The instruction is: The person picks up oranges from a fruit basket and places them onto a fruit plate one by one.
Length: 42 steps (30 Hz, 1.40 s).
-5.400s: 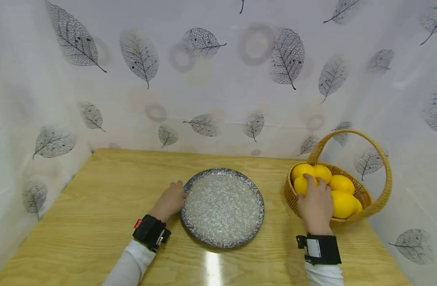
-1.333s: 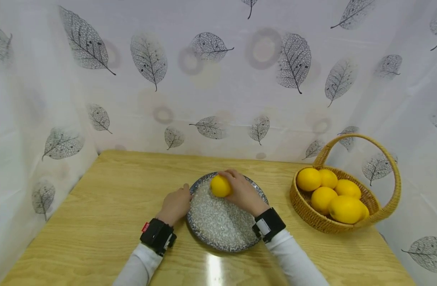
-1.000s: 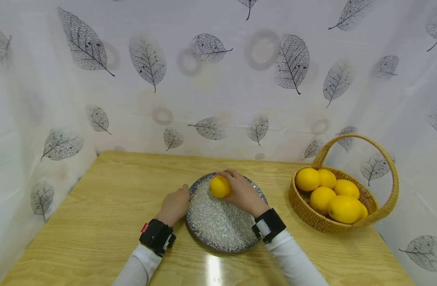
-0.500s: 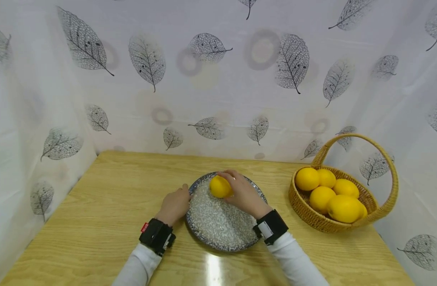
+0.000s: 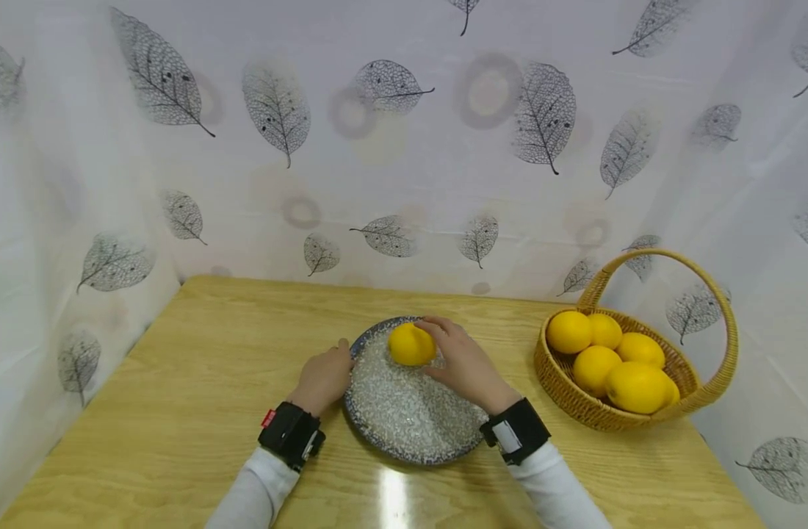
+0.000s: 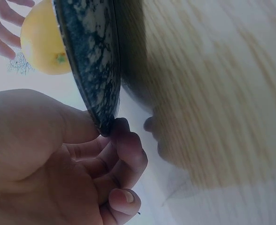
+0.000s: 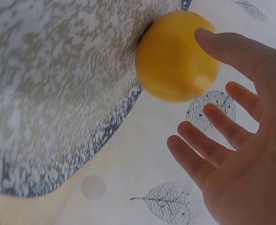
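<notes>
A yellow lemon sits on the far part of a round speckled plate with a dark blue rim. My right hand is just right of the lemon, its fingers spread and relaxed. In the right wrist view the thumb overlaps the lemon's edge, while the other fingers stand apart from it. My left hand pinches the plate's left rim. The left wrist view shows the thumb on top of the rim and fingertips beneath it.
To the right stands a wicker basket with a tall arched handle, holding several lemons. The wooden table runs back to a white leaf-print curtain. Black straps with small devices circle both wrists.
Earlier the right hand reached into the basket, then brought a lemon over the plate. It has now let go and drawn back slightly rightward. The left hand keeps its place on the rim.
</notes>
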Each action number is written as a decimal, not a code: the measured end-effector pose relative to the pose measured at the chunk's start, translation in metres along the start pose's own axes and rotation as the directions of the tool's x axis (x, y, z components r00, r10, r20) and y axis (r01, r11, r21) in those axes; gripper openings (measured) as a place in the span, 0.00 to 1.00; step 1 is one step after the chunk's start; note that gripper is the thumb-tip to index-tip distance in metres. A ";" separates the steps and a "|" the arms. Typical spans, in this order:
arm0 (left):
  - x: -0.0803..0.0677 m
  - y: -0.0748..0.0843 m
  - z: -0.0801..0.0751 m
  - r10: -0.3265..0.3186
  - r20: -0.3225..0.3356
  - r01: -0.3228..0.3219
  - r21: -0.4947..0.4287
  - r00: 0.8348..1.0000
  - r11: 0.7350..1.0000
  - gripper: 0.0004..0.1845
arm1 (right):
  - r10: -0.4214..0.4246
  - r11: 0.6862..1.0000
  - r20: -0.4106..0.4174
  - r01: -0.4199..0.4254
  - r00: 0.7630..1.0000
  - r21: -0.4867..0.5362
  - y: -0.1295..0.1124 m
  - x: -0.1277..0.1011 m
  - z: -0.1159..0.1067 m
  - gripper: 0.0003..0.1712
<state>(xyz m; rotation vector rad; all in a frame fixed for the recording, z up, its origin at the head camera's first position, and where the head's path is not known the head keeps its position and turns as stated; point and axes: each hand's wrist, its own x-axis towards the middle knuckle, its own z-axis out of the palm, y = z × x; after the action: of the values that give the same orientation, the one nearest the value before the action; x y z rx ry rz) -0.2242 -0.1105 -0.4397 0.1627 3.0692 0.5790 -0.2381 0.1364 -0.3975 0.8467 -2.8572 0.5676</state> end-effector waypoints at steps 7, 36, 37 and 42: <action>0.000 0.001 -0.001 -0.002 0.004 0.002 0.000 1.000 1.000 0.21 | 0.025 0.998 -0.068 -0.028 0.997 -0.052 0.010 -0.016 -0.013 0.40; 0.003 -0.003 0.000 -0.013 0.026 0.013 -0.023 1.000 1.000 0.17 | 0.439 0.836 -0.344 -0.518 0.830 -0.182 0.098 -0.100 -0.070 0.28; 0.003 -0.003 0.001 -0.012 0.022 0.012 -0.023 1.000 1.000 0.17 | 0.448 0.830 -0.340 -0.526 0.827 -0.187 0.101 -0.101 -0.071 0.28; 0.003 -0.003 0.001 -0.014 0.019 0.015 -0.024 1.000 1.000 0.16 | 0.472 0.810 -0.351 -0.555 0.809 -0.189 0.110 -0.109 -0.076 0.29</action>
<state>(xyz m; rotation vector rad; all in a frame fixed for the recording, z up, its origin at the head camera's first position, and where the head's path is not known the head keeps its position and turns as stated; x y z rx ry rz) -0.2277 -0.1125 -0.4418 0.1443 3.0414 0.6106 -0.2071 0.3051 -0.3851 -0.0839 -2.7734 0.2734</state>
